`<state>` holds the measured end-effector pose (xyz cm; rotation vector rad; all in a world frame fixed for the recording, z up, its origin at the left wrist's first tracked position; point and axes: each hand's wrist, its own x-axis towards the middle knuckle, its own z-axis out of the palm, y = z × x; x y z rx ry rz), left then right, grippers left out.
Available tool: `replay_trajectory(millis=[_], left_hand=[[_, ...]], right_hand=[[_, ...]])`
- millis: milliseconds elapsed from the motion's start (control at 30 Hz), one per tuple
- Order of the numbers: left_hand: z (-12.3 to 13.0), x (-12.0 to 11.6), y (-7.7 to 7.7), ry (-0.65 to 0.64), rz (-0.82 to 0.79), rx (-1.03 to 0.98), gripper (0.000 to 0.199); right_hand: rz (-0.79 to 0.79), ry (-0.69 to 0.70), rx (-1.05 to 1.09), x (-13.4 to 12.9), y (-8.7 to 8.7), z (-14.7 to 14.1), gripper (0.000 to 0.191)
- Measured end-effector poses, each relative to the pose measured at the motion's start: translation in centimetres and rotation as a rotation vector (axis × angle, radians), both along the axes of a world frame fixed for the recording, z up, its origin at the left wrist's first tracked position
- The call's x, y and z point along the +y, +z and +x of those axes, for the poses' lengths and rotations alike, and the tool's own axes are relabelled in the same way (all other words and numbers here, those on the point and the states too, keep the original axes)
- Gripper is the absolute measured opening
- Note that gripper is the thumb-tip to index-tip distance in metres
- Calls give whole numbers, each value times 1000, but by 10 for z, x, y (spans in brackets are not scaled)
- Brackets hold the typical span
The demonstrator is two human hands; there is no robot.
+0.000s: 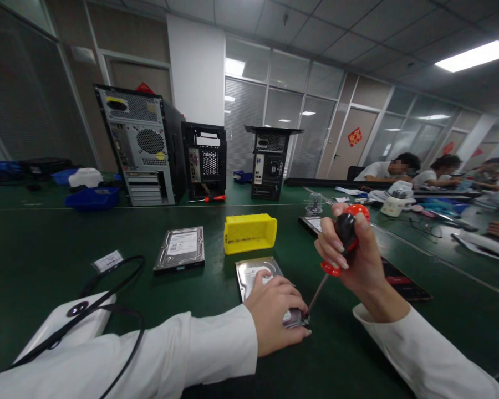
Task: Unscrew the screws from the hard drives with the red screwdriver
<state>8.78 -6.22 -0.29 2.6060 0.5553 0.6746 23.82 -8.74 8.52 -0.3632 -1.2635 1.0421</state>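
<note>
In the head view, the left hand (274, 313) is holding a hard drive (247, 277), fingers spreading over its near end. The right hand (363, 263) is gripping a screwdriver (345, 230), tip reaching beside the left fingertips. Leftward, green table (212, 293) is leaving a gap; beyond the fingers, a yellow bin (245, 227) and computer case (172, 138) are standing.
</note>
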Motion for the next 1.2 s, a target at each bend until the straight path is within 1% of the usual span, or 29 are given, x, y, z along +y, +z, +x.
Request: replay_trajectory(millis=[167, 333, 400, 500, 600, 667, 767, 833, 900, 967, 1067, 1200], left_hand=[[1, 1, -1, 2, 15, -1, 21], [1, 1, -2, 0, 21, 6, 21], [1, 1, -2, 3, 22, 5, 21], [1, 1, -1, 10, 21, 6, 21], [0, 0, 1, 4, 18, 18, 20], [-1, -1, 2, 3, 16, 27, 20], [-1, -1, 3, 2, 21, 32, 20], [-1, -1, 3, 0, 20, 29, 20], [-1, 0, 3, -1, 15, 24, 19], [-2, 0, 2, -7, 8, 18, 19], [-2, -1, 3, -10, -8, 3, 19], [-2, -2, 4, -2, -30, 5, 17]], right_hand=[[5, -34, -21, -1, 1, -2, 25], [-4, -66, -51, -4, 2, -4, 35], [4, -90, -80, -4, 0, -4, 33], [28, -140, -107, -2, -2, -5, 24], [63, -193, -119, 1, -6, -4, 24], [59, -167, -141, 2, -9, -4, 25], [35, -62, -168, 2, -13, -5, 23], [9, -8, -139, 2, -14, -8, 21], [-23, 8, -75, 1, -13, -11, 30], [-46, -24, -1, 0, -9, -13, 38], [-37, -115, 88, -1, -2, -9, 41], [9, -239, 170, 1, 6, 4, 41]])
